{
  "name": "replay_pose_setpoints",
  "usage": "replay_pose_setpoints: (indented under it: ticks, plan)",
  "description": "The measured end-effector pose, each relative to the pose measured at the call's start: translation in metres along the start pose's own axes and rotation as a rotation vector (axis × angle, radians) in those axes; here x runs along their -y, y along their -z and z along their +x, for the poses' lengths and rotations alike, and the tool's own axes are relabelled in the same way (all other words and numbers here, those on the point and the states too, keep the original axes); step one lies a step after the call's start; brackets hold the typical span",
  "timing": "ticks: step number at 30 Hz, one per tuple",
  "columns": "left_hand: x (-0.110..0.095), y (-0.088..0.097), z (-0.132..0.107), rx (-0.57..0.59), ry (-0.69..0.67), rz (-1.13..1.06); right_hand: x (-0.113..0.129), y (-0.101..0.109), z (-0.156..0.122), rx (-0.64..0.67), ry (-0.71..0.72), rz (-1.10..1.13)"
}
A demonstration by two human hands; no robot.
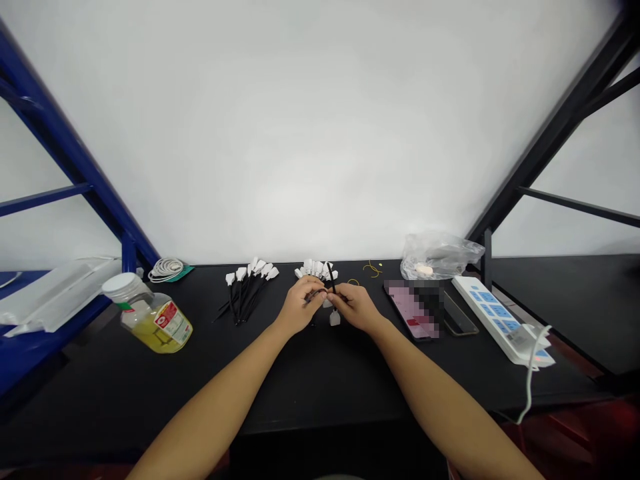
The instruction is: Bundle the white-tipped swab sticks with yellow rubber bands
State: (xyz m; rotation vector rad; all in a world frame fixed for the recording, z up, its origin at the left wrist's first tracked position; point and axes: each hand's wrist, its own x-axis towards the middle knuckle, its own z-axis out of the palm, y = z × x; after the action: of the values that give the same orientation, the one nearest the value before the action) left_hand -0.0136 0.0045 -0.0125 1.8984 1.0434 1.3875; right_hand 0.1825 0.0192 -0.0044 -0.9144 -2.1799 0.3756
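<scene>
Both hands meet over the middle of the black table, pinching a thin black cable (330, 272) between them. My left hand (300, 305) has its fingers closed on a bent part of it. With thumb and fingers pressed together, my right hand (356, 305) grips it near the upright end. A white connector (335, 317) hangs just below the fingertips; whether it belongs to this cable I cannot tell. Behind the hands lies a cluster of white connectors (314, 268), partly hidden. To the left, several black cables with white connectors (241, 275) lie fanned out.
On the left stand a jar of yellow liquid (163, 327) and a coiled white cord (167, 269). Yellow ties (371, 268) lie behind my right hand. Rightward are a pink-screened phone (405, 307), a dark phone (459, 315), a clear plastic bag (440, 253) and a power strip (493, 313).
</scene>
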Motion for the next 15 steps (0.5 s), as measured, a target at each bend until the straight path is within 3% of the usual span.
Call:
replay_pose_setpoints:
  ticks: [5,10,15]
  plan:
    - [0.0001,-0.0029,-0.0016,0.034,0.077,0.113,-0.0046,0.0041,-0.0007,-0.095,-0.049,-0.016]
    - [0.0023,-0.0082,-0.0032,0.09,0.093,0.223,-0.0042,0.0015,-0.0021,-0.051,0.033,0.01]
    - [0.0012,-0.0094,-0.0059,0.242,0.101,0.294,0.001,-0.0005,-0.0023,-0.013,0.005,0.024]
